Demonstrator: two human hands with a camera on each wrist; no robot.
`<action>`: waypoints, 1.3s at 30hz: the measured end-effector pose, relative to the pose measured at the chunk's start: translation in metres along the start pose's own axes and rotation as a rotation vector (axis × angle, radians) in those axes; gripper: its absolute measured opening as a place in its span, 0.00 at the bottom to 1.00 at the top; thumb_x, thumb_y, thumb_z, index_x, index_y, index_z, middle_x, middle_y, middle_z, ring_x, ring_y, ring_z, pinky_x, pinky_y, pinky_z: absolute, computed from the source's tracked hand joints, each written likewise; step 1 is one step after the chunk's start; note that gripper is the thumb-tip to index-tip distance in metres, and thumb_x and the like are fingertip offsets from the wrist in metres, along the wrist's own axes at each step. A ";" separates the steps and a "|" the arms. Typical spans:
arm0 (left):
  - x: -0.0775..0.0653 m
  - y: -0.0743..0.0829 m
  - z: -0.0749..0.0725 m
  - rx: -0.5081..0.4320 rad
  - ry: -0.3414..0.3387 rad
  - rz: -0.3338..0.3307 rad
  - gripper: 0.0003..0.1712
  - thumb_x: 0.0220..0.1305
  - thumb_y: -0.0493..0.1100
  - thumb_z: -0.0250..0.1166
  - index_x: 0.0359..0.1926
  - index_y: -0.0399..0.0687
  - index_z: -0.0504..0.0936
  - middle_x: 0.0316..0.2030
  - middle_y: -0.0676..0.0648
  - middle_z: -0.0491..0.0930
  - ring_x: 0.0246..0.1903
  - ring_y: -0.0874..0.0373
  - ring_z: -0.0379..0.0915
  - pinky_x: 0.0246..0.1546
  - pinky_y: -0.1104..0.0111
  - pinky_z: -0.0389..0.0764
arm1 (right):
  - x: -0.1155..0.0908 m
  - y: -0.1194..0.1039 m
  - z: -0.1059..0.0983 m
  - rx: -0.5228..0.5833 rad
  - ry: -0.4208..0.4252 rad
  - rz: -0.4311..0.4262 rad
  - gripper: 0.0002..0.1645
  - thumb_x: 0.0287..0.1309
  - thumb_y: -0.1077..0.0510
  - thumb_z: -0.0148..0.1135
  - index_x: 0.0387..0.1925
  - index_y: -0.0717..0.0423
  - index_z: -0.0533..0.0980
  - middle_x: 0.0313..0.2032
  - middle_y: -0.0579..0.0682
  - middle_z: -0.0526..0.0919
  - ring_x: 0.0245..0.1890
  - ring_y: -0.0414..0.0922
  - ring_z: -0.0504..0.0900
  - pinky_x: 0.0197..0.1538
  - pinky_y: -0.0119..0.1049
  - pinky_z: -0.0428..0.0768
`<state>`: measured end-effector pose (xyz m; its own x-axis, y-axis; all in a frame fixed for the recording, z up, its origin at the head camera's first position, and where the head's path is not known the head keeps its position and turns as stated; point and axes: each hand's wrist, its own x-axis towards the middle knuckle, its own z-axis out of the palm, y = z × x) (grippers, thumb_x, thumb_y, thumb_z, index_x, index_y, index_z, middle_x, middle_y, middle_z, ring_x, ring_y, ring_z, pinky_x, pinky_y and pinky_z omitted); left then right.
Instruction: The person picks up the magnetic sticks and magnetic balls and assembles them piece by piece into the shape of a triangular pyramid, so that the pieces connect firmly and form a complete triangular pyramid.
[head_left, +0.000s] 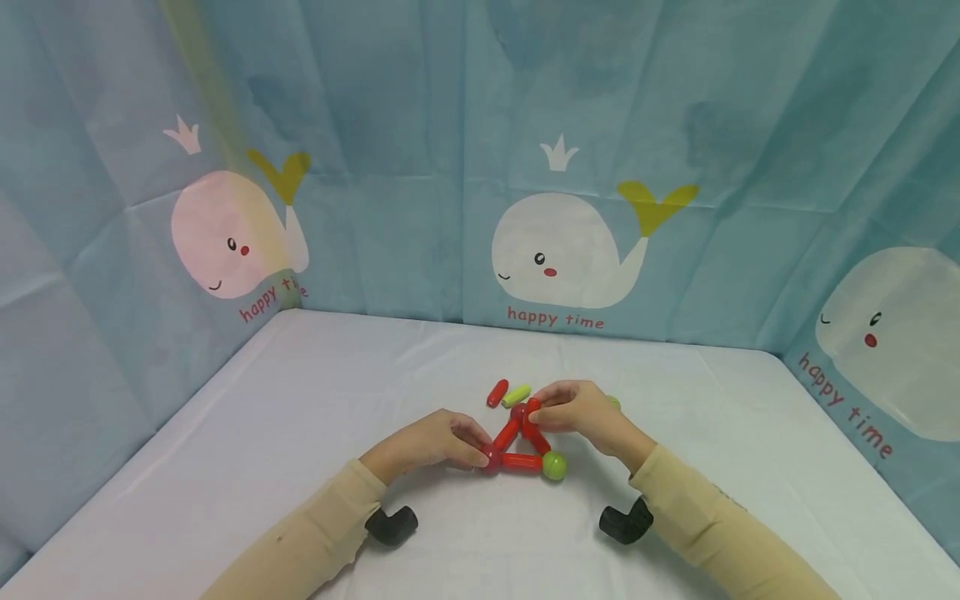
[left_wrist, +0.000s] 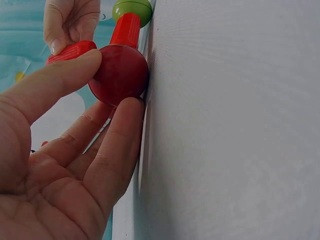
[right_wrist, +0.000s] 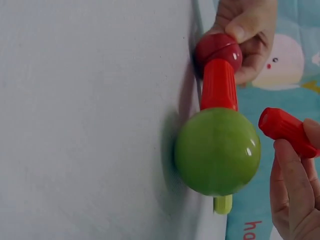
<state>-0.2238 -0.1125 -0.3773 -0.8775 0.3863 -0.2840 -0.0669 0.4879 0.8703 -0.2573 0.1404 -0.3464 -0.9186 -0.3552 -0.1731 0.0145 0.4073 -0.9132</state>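
Note:
A triangle of magnetic rods and balls lies on the table, with red rods [head_left: 521, 462] as its sides. Its corners are a dark red ball [left_wrist: 122, 75] on the left, another red ball [head_left: 518, 412] at the far end and a green ball [right_wrist: 218, 151] on the right. My left hand [head_left: 438, 442] holds the left red ball between thumb and fingers. Over the far corner, my right hand [head_left: 581, 414] pinches a separate red rod [right_wrist: 284, 129], raised with one end free. Whether that rod touches the far ball is hard to tell.
Just beyond the triangle lie a loose red rod [head_left: 497, 393] and a yellow-green rod [head_left: 517, 395]. Another green ball [head_left: 614, 402] shows partly behind the right hand. A blue curtain [head_left: 397, 167] with whale prints stands around the white table [head_left: 360, 358].

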 end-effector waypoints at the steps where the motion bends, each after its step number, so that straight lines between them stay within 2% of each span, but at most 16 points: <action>1: 0.000 0.000 0.000 0.000 0.000 0.001 0.16 0.56 0.44 0.73 0.46 0.48 0.85 0.41 0.51 0.86 0.39 0.59 0.80 0.45 0.64 0.82 | -0.001 0.000 0.001 0.006 -0.009 -0.004 0.17 0.57 0.57 0.69 0.46 0.61 0.80 0.41 0.50 0.86 0.40 0.41 0.84 0.53 0.41 0.84; 7: 0.000 0.000 -0.001 -0.019 -0.012 0.018 0.16 0.57 0.43 0.73 0.46 0.46 0.85 0.40 0.51 0.87 0.38 0.59 0.81 0.44 0.65 0.82 | -0.004 -0.002 0.007 0.037 -0.031 -0.007 0.17 0.57 0.58 0.69 0.47 0.61 0.80 0.40 0.50 0.87 0.39 0.42 0.84 0.52 0.41 0.84; 20: -0.001 0.000 -0.001 -0.016 -0.017 0.025 0.16 0.57 0.43 0.73 0.47 0.47 0.85 0.41 0.51 0.87 0.38 0.60 0.81 0.45 0.64 0.82 | -0.007 -0.004 0.019 0.019 0.006 0.030 0.16 0.54 0.58 0.71 0.44 0.58 0.81 0.40 0.48 0.87 0.39 0.42 0.82 0.48 0.37 0.83; 31: -0.001 -0.001 -0.002 -0.030 -0.024 0.020 0.16 0.57 0.43 0.72 0.47 0.46 0.85 0.41 0.50 0.86 0.38 0.60 0.81 0.45 0.65 0.82 | -0.007 -0.002 0.021 0.042 -0.052 0.015 0.15 0.54 0.58 0.71 0.43 0.59 0.79 0.39 0.48 0.87 0.40 0.42 0.83 0.47 0.34 0.82; 39: -0.001 0.000 -0.002 -0.017 -0.023 0.021 0.16 0.57 0.43 0.72 0.47 0.46 0.85 0.41 0.51 0.86 0.38 0.60 0.81 0.45 0.65 0.82 | -0.006 -0.001 0.025 0.050 -0.052 0.031 0.14 0.54 0.59 0.71 0.41 0.59 0.79 0.40 0.49 0.86 0.39 0.42 0.82 0.47 0.35 0.84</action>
<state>-0.2235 -0.1147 -0.3766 -0.8675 0.4144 -0.2751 -0.0570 0.4665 0.8827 -0.2414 0.1209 -0.3535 -0.8955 -0.3871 -0.2195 0.0637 0.3766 -0.9242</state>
